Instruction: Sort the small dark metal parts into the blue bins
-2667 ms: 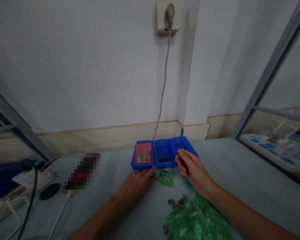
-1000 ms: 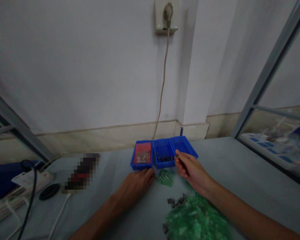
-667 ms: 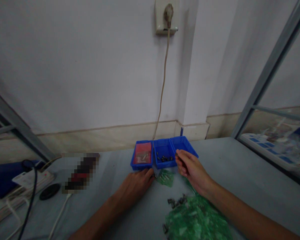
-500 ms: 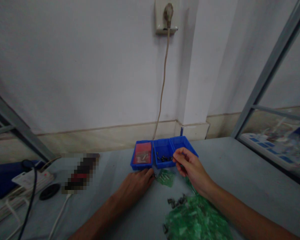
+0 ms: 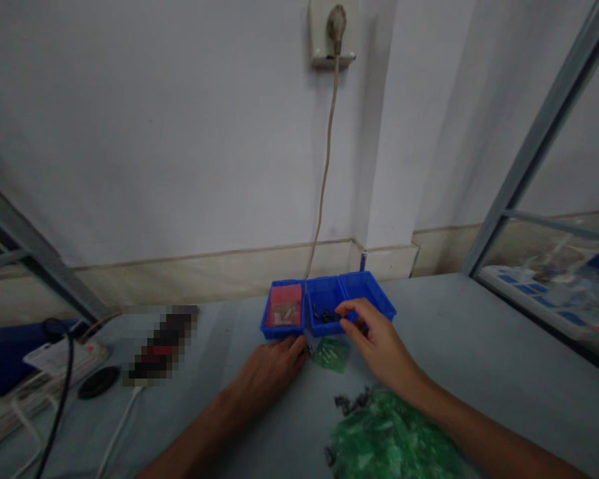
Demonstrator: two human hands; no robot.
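Note:
My left hand rests on the table with its fingers curled together. At its fingertips is a small dark metal-looking piece, too small to name. Just right of it lies a small green clear bag with several slim pale pieces showing through. My right hand is over the front of the middle blue bin. Its thumb and forefinger are slightly apart, beside small dark parts on the bin's floor. Below my right forearm lies a heap of green clear bags, with loose dark parts along its edge.
The left blue bin holds a pink sheet and a clear packet of small parts. Another blue bin adjoins on the right. A blurred-out object with a white cable, a black disc and a power strip lie left.
My right hand has moved slightly left over the middle bin, and its thumb and forefinger have parted a little. My left hand has stayed in place.

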